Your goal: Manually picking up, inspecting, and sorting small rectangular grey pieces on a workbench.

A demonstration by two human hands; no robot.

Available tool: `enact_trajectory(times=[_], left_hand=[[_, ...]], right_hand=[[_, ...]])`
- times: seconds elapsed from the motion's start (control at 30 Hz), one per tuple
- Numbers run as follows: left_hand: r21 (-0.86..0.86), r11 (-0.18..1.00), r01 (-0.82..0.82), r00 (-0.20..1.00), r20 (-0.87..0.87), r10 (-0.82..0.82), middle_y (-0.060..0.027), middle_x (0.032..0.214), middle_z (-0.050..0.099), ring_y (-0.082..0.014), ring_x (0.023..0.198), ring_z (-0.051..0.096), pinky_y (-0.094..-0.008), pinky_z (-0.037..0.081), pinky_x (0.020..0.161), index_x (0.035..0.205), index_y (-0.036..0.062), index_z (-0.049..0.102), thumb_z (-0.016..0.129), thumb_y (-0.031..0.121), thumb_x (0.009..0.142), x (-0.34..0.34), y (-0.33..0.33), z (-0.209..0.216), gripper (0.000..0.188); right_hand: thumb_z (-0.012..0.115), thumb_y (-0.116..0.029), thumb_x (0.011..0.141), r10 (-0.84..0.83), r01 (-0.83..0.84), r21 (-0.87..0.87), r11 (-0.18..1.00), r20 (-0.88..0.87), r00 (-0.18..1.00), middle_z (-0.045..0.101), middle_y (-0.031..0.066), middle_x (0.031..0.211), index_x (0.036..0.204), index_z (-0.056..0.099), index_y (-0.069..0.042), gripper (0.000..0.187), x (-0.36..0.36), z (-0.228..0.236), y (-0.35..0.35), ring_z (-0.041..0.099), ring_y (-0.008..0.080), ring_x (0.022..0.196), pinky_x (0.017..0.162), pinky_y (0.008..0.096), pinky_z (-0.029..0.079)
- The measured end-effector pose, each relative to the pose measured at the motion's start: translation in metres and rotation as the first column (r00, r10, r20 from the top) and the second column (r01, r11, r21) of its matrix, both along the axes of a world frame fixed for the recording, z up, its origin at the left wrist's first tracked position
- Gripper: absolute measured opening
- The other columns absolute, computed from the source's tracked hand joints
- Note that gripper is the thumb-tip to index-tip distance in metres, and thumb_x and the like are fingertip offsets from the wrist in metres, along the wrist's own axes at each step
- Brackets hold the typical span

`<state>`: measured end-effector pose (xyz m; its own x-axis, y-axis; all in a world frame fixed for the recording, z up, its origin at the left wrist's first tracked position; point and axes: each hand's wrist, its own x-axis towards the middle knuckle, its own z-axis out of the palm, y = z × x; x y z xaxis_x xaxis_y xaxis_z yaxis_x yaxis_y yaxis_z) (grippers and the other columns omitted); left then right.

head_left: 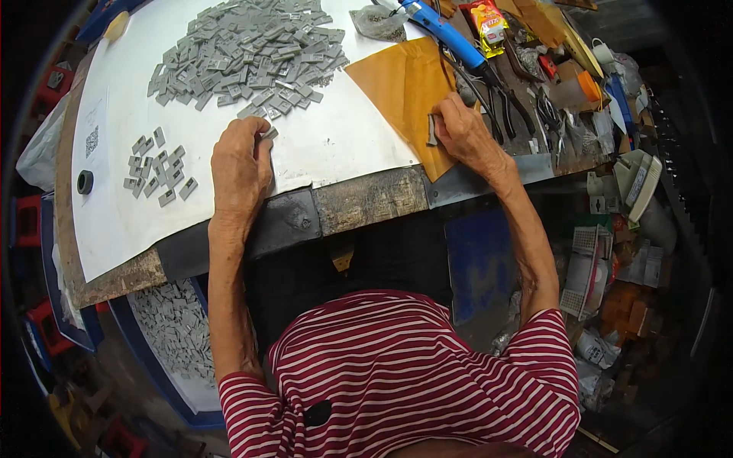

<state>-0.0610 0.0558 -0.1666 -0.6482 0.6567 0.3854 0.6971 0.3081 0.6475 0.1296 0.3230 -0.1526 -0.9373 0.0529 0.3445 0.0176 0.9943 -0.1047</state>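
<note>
A grey block [270,133] is pinched by the left hand [241,172] beside the grey pile [248,57], presumably for short reach; a grey part [432,131] is held in narrowed fingertips of the right hand [464,136] over brown paper [401,84], apparently for control.

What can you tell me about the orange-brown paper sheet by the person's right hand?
The orange-brown paper sheet looks thin and creased. It lies partly on the flat white sheet, its near corner over the tabletop's worn front edge. The person's right hand, pinching a small grey block, hides part of it; contact is unclear.
</note>
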Motion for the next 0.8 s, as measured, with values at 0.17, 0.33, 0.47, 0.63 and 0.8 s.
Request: enact_trajectory(times=[0.17,0.33,0.47,0.63,0.8], left_hand=[[0.003,1.0,0.002,1.0,-0.029,-0.002,-0.0141,0.077,0.056,-0.0307,0.071,0.054,-0.038,0.043,0.064,0.085,0.0013,0.055,0.057,-0.004,0.072,0.0001,0.0002,0.0,0.014],[-0.016,1.0,-0.005,1.0,-0.023,0.005,-0.0142,0.077,0.055,-0.0311,0.072,0.054,-0.0384,0.043,0.065,0.085,0.0011,0.055,0.057,-0.003,0.072,-0.0001,0.0009,-0.0001,0.014],[-0.003,1.0,0.004,0.999,-0.036,-0.004,-0.0143,0.078,0.055,-0.0311,0.072,0.054,-0.0385,0.042,0.065,0.086,0.0007,0.055,0.056,-0.004,0.072,-0.0005,0.0005,-0.0001,0.014],[-0.014,1.0,0.004,1.0,-0.028,-0.004,-0.0143,0.079,0.056,-0.0311,0.074,0.054,-0.0385,0.043,0.066,0.086,0.0007,0.055,0.056,-0.004,0.072,0.0,0.0007,-0.0004,0.015],[-0.001,1.0,-0.009,1.0,-0.013,0.009,-0.0149,0.081,0.057,-0.0299,0.074,0.055,-0.0369,0.044,0.066,0.09,0.0008,0.055,0.057,-0.002,0.074,0.0006,-0.0016,-0.0002,0.016]], right_hand=[[0.054,0.006,0.073,-0.025,0.025,-0.018,1.0,0.0,1.0,0.05,0.0156,0.081,0.086,0.047,0.002,0.015,0.0008,-0.0004,-0.0009,0.054,0.0341,0.073,0.06,0.0394,0.046],[0.054,0.005,0.075,-0.024,0.024,-0.009,1.0,0.004,1.0,0.05,0.0153,0.08,0.086,0.047,0.002,0.014,0.0005,0.0001,-0.0017,0.054,0.0336,0.074,0.06,0.0387,0.046],[0.053,0.005,0.076,-0.026,0.026,-0.002,1.0,0.016,1.0,0.05,0.0154,0.08,0.086,0.047,0.002,0.013,0.0007,-0.0013,0.0004,0.054,0.0334,0.073,0.06,0.0384,0.046],[0.052,0.004,0.079,-0.045,0.042,-0.072,0.997,-0.045,0.998,0.051,0.0157,0.077,0.085,0.048,0.002,0.008,0.0015,0.0032,-0.0019,0.054,0.0326,0.068,0.058,0.0356,0.044],[0.051,-0.004,0.081,-0.185,0.172,-0.365,0.915,0.0,0.983,0.055,0.0139,0.074,0.083,0.05,0.001,0.006,0.0028,0.0083,-0.0058,0.055,0.0292,0.064,0.056,0.0351,0.042]])
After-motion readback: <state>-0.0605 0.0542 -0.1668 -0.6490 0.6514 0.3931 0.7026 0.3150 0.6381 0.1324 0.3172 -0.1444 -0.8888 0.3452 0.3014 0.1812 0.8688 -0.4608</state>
